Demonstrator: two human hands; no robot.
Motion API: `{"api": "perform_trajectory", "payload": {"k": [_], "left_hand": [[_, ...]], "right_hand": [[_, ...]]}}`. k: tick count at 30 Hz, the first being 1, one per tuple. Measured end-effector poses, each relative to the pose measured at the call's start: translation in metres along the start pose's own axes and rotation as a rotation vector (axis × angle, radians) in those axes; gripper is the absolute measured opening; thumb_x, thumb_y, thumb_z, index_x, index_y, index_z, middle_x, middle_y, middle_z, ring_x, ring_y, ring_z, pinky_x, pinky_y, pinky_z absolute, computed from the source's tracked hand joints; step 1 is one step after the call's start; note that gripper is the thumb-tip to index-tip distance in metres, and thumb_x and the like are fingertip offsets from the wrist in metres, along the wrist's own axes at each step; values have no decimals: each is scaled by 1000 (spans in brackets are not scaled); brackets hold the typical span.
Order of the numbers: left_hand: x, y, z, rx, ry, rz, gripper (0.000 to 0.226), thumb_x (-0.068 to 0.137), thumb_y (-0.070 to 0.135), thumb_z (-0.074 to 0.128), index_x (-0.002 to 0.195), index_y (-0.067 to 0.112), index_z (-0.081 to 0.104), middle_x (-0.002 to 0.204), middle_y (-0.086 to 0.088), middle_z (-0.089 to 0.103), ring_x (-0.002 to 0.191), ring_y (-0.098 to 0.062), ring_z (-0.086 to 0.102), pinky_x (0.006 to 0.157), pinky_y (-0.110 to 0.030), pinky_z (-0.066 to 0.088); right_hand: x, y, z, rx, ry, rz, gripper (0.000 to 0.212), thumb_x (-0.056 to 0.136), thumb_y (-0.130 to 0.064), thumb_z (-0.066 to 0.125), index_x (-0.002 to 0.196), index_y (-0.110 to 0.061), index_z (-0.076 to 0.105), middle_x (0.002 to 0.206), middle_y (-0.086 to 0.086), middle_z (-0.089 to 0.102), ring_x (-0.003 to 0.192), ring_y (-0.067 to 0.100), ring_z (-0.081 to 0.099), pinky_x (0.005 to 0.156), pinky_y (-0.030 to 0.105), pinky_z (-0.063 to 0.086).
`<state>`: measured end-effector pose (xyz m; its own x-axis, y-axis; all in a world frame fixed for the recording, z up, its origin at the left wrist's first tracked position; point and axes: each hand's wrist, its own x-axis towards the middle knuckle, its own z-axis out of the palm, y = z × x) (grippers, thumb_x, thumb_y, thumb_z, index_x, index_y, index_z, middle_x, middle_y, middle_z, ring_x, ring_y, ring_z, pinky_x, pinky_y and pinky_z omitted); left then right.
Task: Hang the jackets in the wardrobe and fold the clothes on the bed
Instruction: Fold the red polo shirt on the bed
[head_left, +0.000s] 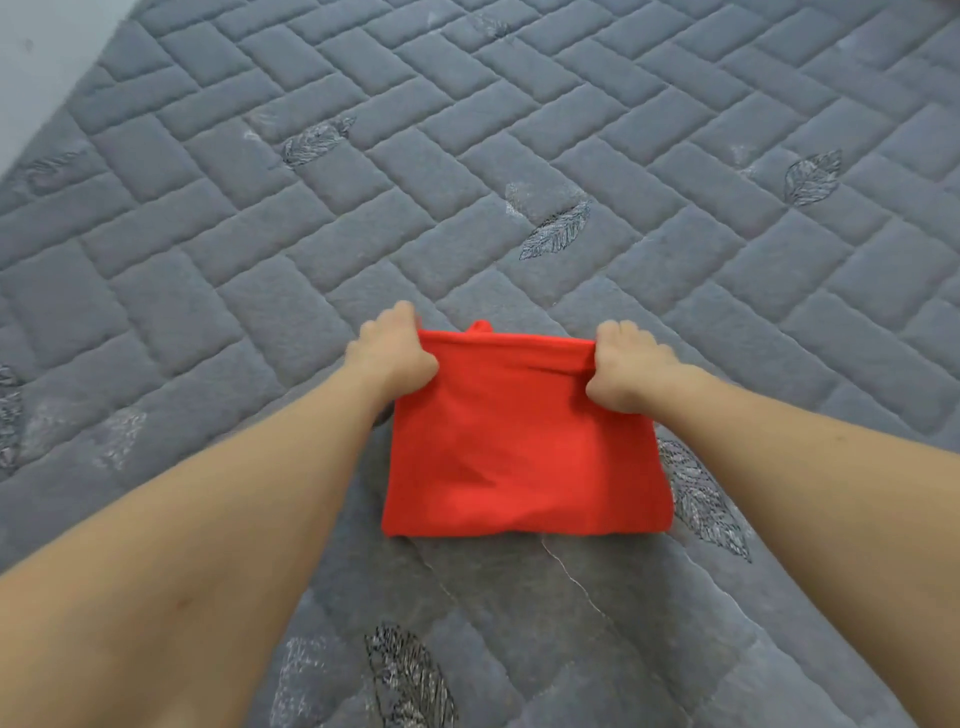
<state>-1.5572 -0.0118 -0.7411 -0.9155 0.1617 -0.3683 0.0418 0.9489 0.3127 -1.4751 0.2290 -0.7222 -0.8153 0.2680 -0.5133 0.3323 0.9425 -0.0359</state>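
Both my hands grip a folded red garment (524, 447) on a grey quilted bed (675, 156).

My left hand (392, 353) and right hand (626, 371) each curl their fingers (615, 332) round a far corner of the garment, pinching its top edge taut between them; the cloth lies flat on the bed below my fingers, toward me. Beyond my fingers the bedcover spreads in a stitched brick pattern with embroidered leaves (556, 231). A pale wall (47, 57) shows far left of them.
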Motion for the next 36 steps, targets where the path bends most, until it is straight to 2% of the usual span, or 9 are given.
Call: {"api": "perform_trajectory", "payload": {"k": [2, 5, 10, 16, 20, 25, 30, 33, 36], "left_hand": [[18, 6, 19, 60, -84, 87, 63, 75, 22, 60, 135, 23, 43, 136, -8, 52, 130, -32, 43, 113, -48, 27], [32, 13, 34, 154, -154, 239, 62, 77, 34, 56, 139, 28, 46, 139, -3, 49, 134, -30, 34, 118, -52, 3], [12, 15, 21, 108, 93, 643, 30, 72, 38, 45, 86, 16, 60, 92, -4, 62, 84, -29, 53, 78, -36, 39], [3, 24, 18, -155, -525, 282, 25, 88, 23, 44, 64, 15, 48, 63, 2, 54, 63, -18, 50, 60, -30, 40], [17, 26, 33, 350, -349, 381, 24, 99, 32, 31, 86, 23, 48, 111, -4, 65, 106, -26, 58, 75, -32, 36], [25, 24, 48, 262, -204, 308, 14, 91, 35, 37, 97, 22, 39, 110, -2, 45, 114, -26, 42, 85, -42, 33], [27, 29, 40, 356, -426, 236, 33, 83, 46, 43, 102, 21, 52, 121, -3, 48, 120, -26, 40, 90, -43, 36], [21, 34, 21, 111, -503, 237, 26, 69, 45, 46, 80, 22, 54, 92, 3, 62, 87, -16, 57, 66, -30, 39], [5, 41, 6, 5, -497, 307, 19, 85, 35, 47, 92, 20, 56, 95, 6, 63, 93, -20, 59, 72, -33, 43]], "right_hand": [[15, 3, 22, 115, -16, 17, 43, 83, -21, 56, 121, -10, 39, 131, 14, 42, 125, 35, 40, 98, 43, 36], [28, 10, 41, 183, 42, -19, 46, 78, -29, 60, 119, -20, 42, 123, 8, 45, 119, 31, 42, 93, 41, 34], [33, 27, 33, 294, -84, -126, 24, 80, -29, 63, 102, -23, 53, 106, 6, 51, 105, 28, 52, 90, 39, 45], [27, 38, 7, 561, -384, -77, 7, 79, -16, 63, 73, -19, 60, 56, -9, 55, 56, 13, 46, 42, 20, 34], [37, 35, 3, 222, -364, -74, 10, 86, -20, 60, 95, -15, 60, 90, 4, 61, 73, 19, 55, 49, 20, 40], [52, 33, 27, -10, -67, -129, 31, 87, -21, 57, 116, -17, 46, 126, 9, 40, 122, 31, 38, 97, 41, 37], [52, 26, 29, -135, -56, -281, 36, 88, -25, 49, 123, -20, 49, 127, 9, 54, 121, 30, 45, 96, 38, 35], [44, 24, 28, -181, -20, -358, 26, 93, -25, 39, 105, -12, 59, 121, 12, 57, 115, 31, 51, 90, 36, 40], [24, 31, 14, -19, 23, -316, 19, 89, -20, 39, 80, -16, 56, 108, 12, 65, 102, 32, 59, 73, 33, 42]]}}
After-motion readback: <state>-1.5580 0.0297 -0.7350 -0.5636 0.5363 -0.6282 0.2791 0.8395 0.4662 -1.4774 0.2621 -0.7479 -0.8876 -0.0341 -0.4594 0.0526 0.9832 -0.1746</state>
